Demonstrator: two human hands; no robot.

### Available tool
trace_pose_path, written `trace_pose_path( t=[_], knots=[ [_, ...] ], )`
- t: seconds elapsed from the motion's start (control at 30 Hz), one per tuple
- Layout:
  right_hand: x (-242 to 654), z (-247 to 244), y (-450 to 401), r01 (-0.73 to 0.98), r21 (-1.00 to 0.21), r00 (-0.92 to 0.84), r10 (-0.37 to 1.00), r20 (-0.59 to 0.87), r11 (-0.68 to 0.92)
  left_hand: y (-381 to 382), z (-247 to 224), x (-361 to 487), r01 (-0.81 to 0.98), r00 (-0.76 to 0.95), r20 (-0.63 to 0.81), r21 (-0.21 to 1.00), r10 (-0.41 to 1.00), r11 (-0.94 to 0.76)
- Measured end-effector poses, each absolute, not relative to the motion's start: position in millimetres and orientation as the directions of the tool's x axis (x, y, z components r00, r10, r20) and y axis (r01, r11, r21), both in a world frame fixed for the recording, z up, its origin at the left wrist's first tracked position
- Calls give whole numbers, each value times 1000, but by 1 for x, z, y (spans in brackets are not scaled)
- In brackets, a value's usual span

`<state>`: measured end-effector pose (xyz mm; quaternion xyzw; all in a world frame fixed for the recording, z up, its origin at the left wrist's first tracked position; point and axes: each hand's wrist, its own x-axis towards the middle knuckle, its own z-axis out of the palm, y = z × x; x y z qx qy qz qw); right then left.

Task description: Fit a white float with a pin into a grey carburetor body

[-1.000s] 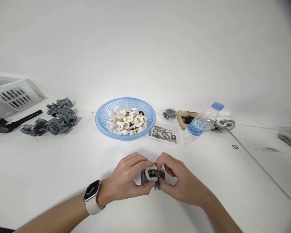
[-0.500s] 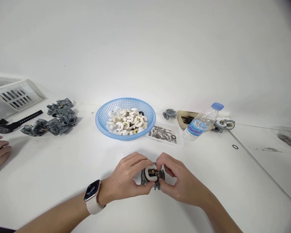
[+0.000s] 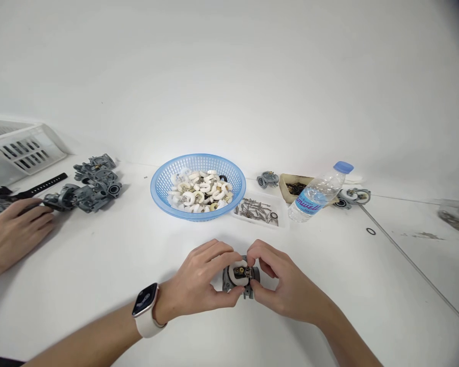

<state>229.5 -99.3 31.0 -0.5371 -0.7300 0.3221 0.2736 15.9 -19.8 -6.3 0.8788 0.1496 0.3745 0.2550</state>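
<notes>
On the near middle of the table (image 3: 199,339), the left hand (image 3: 199,278) clamps a grey metal body (image 3: 256,275) and its white ring (image 3: 233,273). The right hand (image 3: 281,283) touches the ring's metal end; what it pinches cannot be told. Uneven pressure there could skew the ring or free a small part. Beyond, the clear tray (image 3: 284,223) sits just beside the blue basket (image 3: 199,216); a jolt could scatter its pins (image 3: 254,209).

A co-worker's hand (image 3: 21,229), first out of view and then at the left edge, has reached farther in, partly hiding the watch (image 3: 42,186), fingertips now near the gray parts (image 3: 95,189).
</notes>
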Motion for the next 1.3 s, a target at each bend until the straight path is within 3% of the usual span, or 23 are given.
trace_pose_path(
  t=[0.63,1.3],
  knots=[
    [231,27,-98,621,-750,-263,962,77,229,-22,-2,16,165,726,403,685,557,-710],
    [232,26,-100,614,-753,-266,960,84,235,-19,-4,17,207,760,338,683,555,-700]
  ],
)
